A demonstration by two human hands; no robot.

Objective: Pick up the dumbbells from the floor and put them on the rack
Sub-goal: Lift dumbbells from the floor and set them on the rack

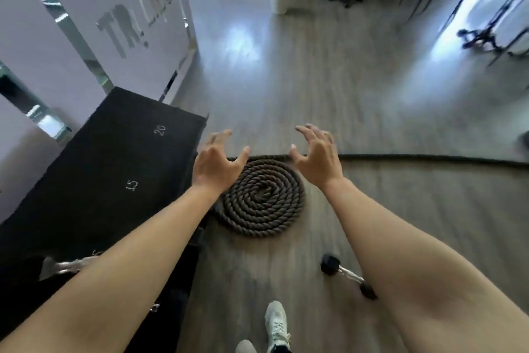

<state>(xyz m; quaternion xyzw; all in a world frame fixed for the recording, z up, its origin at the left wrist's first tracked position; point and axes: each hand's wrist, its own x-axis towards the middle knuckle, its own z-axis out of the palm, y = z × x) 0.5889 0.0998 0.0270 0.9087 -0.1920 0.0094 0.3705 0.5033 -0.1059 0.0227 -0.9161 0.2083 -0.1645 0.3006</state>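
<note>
Both hands empty, held out in front at chest level. Left hand (214, 165) fingers spread wide, curled slightly; right hand (317, 158) same, nothing gripped. Looks like pre-reach pose, not yet committed to target. Dumbbell (347, 275) lies on floor (372, 112) under right forearm, near shoe (276, 324), partly hidden by arm. Rack (114, 169) to left, black top marked 15 and 20, likely weight slots. Coiled rope (262, 198) between hands, beside rack: avoid tripping.
</note>
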